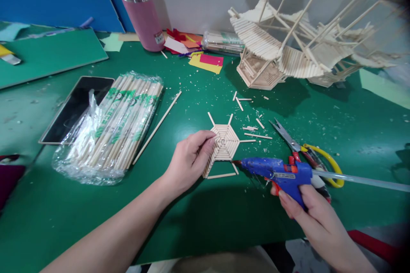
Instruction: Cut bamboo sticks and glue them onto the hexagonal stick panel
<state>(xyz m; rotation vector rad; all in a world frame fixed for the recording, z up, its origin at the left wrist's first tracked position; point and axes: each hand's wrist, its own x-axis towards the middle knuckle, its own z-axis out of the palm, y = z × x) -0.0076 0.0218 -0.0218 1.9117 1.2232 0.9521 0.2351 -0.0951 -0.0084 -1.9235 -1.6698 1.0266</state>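
The left hand (188, 160) presses its fingers (208, 143) flat on a hexagon (226, 143) of sticks at mid-surface, gripping nothing. At 4 o'clock from it, the right hand (315, 213) is closed around a glue gun (282, 175), nozzle just beside the hexagon's lower edge. Scissors (307, 153) lie behind the gun; a stick bundle (118, 126) lies at 9 o'clock.

Pink flask (138, 6), bagged sticks (115, 128), scissors (307, 151), stick model (288, 47)

body: 2 bare forearms — no sleeves in view | left hand (188, 163) — no rings | right hand (315, 217) — short nails
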